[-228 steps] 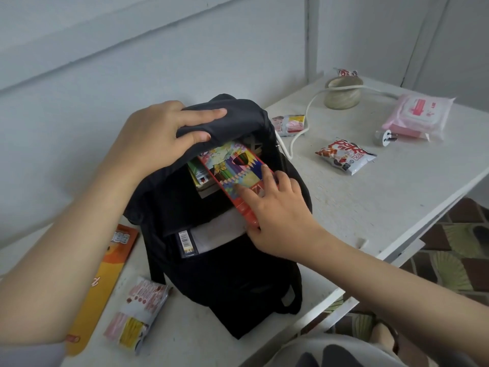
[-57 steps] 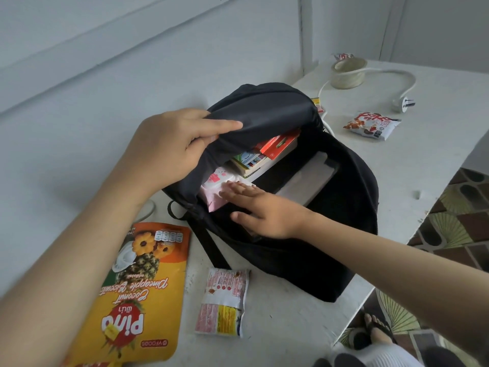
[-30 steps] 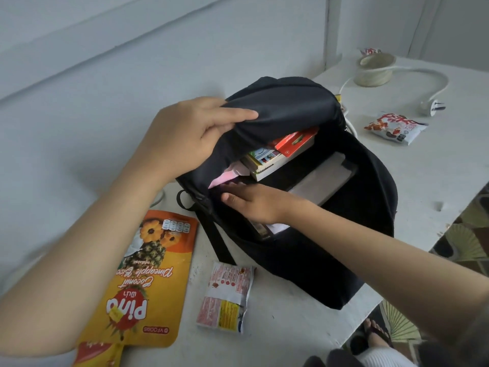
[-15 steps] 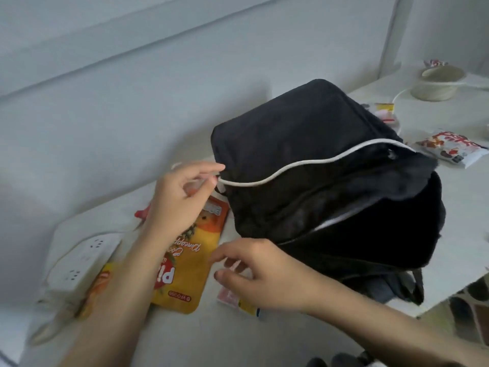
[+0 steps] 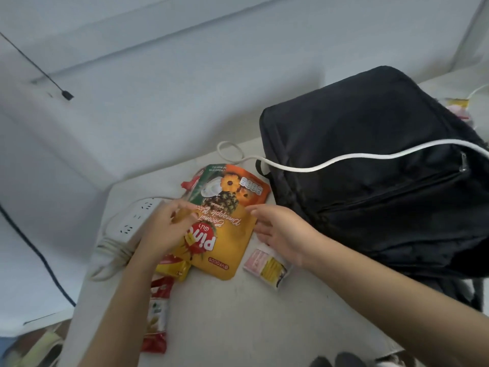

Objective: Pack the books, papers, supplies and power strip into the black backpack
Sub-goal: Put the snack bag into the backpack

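Where the table (image 5: 238, 327) meets the far wall: black backpack (image 5: 370, 133), right side, with a white cord (image 5: 344, 162) draped across it. Power strip (image 5: 132, 223), white, left side, partly under the left hand (image 5: 166, 231); fingers blurred, grip cannot be told. Right hand (image 5: 280, 229), fingers loosely spread, empty, at the right edge of an orange biscuit bag (image 5: 225, 234). Small packet (image 5: 266, 266), just nearer.

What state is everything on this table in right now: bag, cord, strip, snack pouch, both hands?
Backpack: on the table, flap down; zipped or not, cannot tell.
Cord: draped across the backpack.
Power strip: on the table, unpacked.
Pouch: lying flat between the hands.
Left hand: over the pouch's edge, blurred.
Right hand: open, holding nothing.
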